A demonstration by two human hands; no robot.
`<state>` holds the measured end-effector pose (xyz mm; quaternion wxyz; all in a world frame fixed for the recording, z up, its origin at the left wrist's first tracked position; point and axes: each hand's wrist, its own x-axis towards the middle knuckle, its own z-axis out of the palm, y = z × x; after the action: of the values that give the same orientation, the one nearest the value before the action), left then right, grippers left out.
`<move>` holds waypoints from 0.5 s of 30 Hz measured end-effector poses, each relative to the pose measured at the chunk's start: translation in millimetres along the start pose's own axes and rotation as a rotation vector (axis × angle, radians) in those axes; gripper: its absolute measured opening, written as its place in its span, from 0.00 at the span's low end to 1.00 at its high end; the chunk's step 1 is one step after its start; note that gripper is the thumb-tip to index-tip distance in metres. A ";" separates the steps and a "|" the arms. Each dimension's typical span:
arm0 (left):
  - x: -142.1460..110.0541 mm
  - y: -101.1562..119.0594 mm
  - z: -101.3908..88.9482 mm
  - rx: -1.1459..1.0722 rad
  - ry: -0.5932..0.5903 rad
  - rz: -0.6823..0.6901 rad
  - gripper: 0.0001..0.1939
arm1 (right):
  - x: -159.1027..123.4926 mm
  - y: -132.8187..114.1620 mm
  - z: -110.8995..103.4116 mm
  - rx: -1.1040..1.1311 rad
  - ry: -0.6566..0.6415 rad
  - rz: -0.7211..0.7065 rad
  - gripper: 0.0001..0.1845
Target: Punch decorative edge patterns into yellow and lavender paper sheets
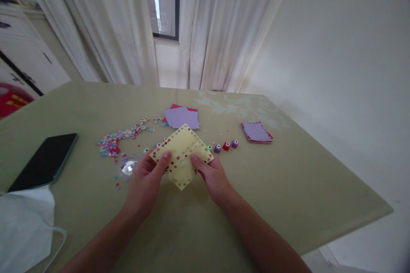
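Between both hands, above the table, is a yellow square of paper (pixel 184 147) turned corner-down, its edges and middle dotted with small red, pink and grey shapes. My left hand (pixel 149 175) pinches its left corner, thumb on top. On the right corner, my right hand (pixel 211 172) grips it the same way. Just behind the paper runs a row of small rollers or stampers, among them a red one (pixel 226 146) and a purple one (pixel 235 143); the paper hides part of the row. A shiny round piece (pixel 129 167) lies beside my left hand.
Colourful confetti bits (pixel 117 140) are scattered on the left of the table (pixel 272 196). Purple and red paper sheets (pixel 182 117) lie at the back. A stack of decorated purple squares (pixel 256 131) sits at right. A phone (pixel 45 160) and white bag-like item (pixel 25 228) lie left.
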<state>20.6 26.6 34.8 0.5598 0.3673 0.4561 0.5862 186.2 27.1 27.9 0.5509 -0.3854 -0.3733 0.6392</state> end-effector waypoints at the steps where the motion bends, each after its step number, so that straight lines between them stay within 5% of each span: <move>1: 0.3 0.8 -0.7 0.024 0.006 0.013 0.24 | -0.1 -1.0 -0.4 0.000 0.000 -0.004 0.20; 8: 12.5 7.7 -8.2 0.270 -0.045 0.129 0.23 | 5.6 -13.8 -14.6 -0.110 0.015 -0.013 0.17; 15: 18.5 9.1 -10.6 0.157 -0.140 -0.025 0.30 | 15.6 -17.3 -23.1 -0.173 0.093 -0.102 0.17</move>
<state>5.7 44.0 38.5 0.5670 0.4443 0.4649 0.5148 212.7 45.7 32.4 0.5642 -0.4414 -0.4201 0.5570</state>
